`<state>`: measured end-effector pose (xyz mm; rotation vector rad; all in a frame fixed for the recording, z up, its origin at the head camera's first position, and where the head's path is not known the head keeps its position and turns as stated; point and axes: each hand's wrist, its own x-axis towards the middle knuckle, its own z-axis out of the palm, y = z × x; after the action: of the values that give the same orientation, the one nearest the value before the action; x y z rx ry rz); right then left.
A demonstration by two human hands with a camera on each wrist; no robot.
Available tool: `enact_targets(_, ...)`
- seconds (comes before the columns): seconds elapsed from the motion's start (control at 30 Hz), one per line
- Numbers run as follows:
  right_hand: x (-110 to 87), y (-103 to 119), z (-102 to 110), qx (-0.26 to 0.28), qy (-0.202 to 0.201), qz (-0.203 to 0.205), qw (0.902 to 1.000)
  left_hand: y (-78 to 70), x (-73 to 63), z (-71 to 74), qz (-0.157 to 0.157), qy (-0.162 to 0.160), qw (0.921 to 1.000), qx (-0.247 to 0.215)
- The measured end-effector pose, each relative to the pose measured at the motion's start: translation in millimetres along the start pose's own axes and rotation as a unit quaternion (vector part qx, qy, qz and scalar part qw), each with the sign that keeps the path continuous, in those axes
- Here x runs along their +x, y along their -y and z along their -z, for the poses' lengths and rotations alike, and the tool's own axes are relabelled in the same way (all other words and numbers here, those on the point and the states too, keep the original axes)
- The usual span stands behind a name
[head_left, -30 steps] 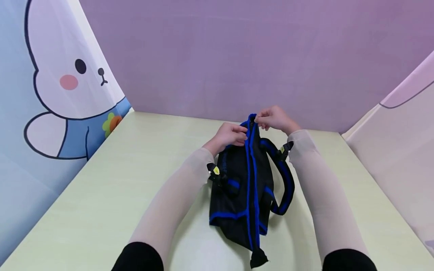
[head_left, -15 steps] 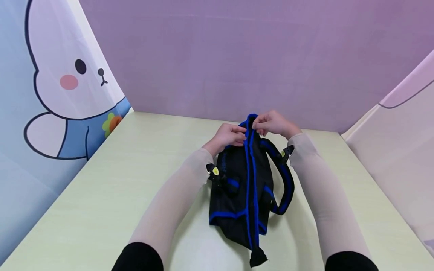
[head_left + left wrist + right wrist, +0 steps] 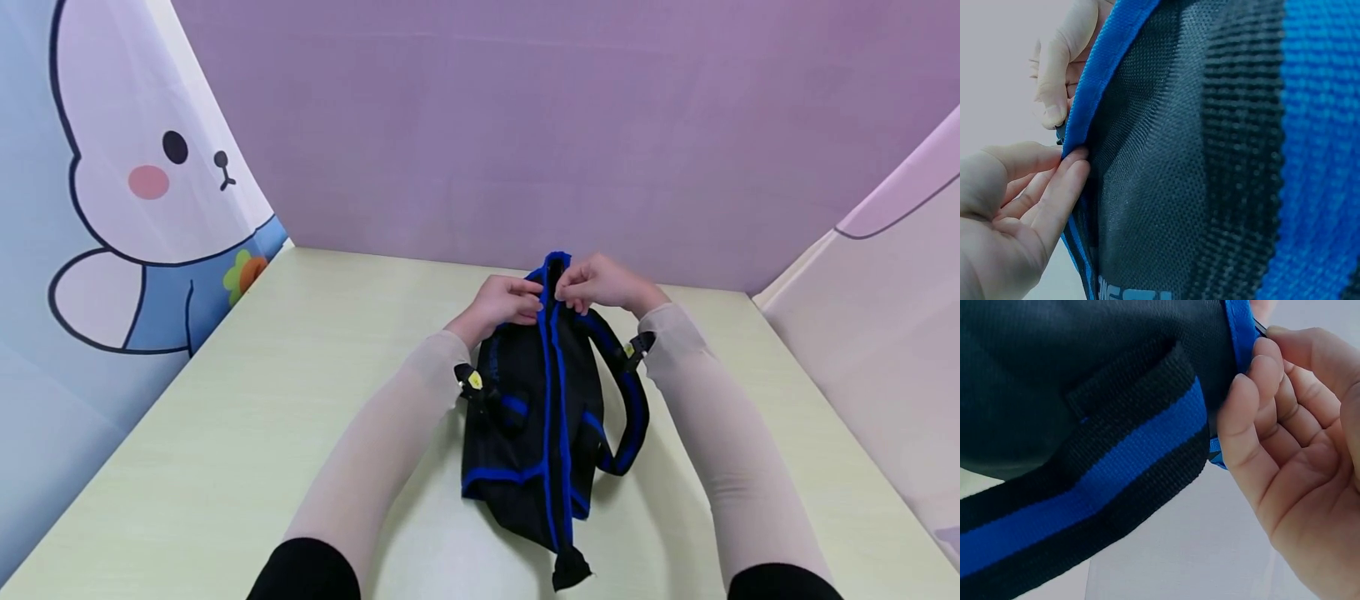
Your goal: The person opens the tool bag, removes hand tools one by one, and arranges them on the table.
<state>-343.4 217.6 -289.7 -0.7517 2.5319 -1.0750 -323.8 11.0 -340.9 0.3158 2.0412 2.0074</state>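
Observation:
A black bag with blue trim [image 3: 510, 450] stands on the table, its long zipper edge facing up. My left hand [image 3: 506, 302] pinches the blue edging near the far end; in the left wrist view its thumb and fingers [image 3: 1072, 178] lie either side of the blue trim [image 3: 1105, 69]. Opposite it, my right hand [image 3: 603, 283] pinches a small dark zipper pull [image 3: 1261, 329] between thumb and forefinger. Beyond the right hand, toward the far end, the zipper gapes. A black handle with a blue stripe [image 3: 1141, 444] loops out on the bag's right side.
The pale table [image 3: 337, 350] spreads around the bag. A purple backdrop [image 3: 480, 142] rises behind its far edge, and a cartoon-printed cloth [image 3: 120, 275] hangs at the left. Another pale cloth [image 3: 885, 333] borders the right side. A black end tab [image 3: 570, 570] of the bag points toward me.
My right hand has slid along the zipper toward me from the far end, and the gap behind it has lengthened. My left hand stays nearly in place on the edging.

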Motion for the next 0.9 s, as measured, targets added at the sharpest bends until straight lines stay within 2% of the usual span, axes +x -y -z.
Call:
enact_targets(0.33, -4.3, 0, -7, 0.008, 0.019, -0.002, 0.9998, 1.4, -1.5, 0.4, 0.002, 0.002, 1.0, -0.008)
enact_targets(0.57, -9.6, 4, -12, -0.001, 0.035, 0.002, 0.9994, 1.7, -3.3, 0.8, 0.0, 0.003, 1.0, 0.008)
enact_targets(0.9, -14.3, -1, -17, 0.022, 0.032, 0.006, 0.9992, 2.9, -4.6, -0.9, -0.005, -0.004, 0.9999, 0.008)
